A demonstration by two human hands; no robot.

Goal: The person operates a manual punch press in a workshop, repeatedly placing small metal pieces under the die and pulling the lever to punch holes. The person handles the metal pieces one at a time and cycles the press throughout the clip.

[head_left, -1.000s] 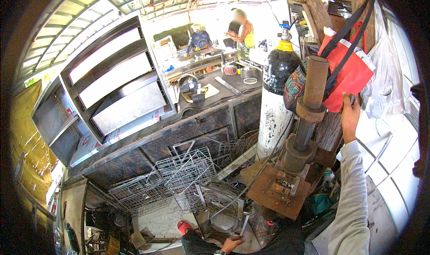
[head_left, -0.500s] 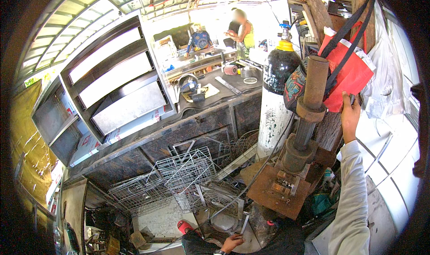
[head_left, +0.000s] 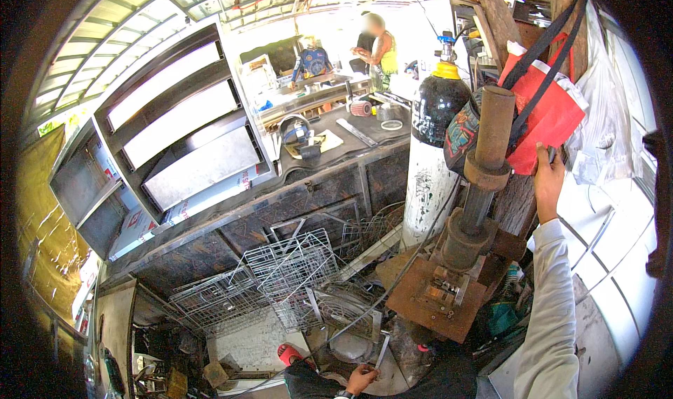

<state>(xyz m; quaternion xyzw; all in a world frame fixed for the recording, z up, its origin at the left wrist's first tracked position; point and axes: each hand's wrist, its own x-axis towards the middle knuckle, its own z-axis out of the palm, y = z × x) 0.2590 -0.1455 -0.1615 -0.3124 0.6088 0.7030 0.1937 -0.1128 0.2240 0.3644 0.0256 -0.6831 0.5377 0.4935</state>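
Low at the bottom edge, my left hand (head_left: 361, 379) is closed around the near end of a narrow flat metal strip (head_left: 382, 351). My right hand (head_left: 549, 185) reaches up on the right, its fingers extended and apart. Its fingertips lie against the lower edge of a red bag (head_left: 543, 108); what is behind them is hidden. Between my hands stands a rusty press-like machine with a thick upright cylinder (head_left: 495, 129). Its square base plate (head_left: 413, 297) carries a small metal block (head_left: 443, 287).
A white and black gas cylinder (head_left: 427, 182) stands behind the machine. Wire racks (head_left: 291, 273) lean against a dark workbench (head_left: 280, 203) at the left. A large metal cabinet (head_left: 210, 168) rests on that bench. Two people stand farther back. A dark cable crosses near the machine.
My left hand has shifted very slightly up with the metal strip. My right hand stays at the red bag.
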